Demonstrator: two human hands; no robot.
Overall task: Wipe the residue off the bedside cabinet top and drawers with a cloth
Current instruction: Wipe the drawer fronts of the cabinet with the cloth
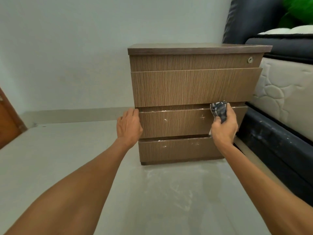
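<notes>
A brown wood-grain bedside cabinet [194, 87] stands on the floor against the wall, with several drawer fronts. My right hand [223, 128] is closed around a dark patterned cloth [219, 110] and presses it to the top right edge of the middle drawer [174, 123]. My left hand [129, 123] rests on that drawer's left edge, fingers curled at the corner. White residue specks dot the middle drawer's top edge and face and the bottom drawer [177, 149]. The cabinet top [199, 47] shows only as a thin edge.
A bed with a white quilted mattress [284, 92] and a dark base [274, 143] stands close on the cabinet's right. White dust smears mark the grey floor [169, 187] in front. A brown door [8, 122] is at the left edge.
</notes>
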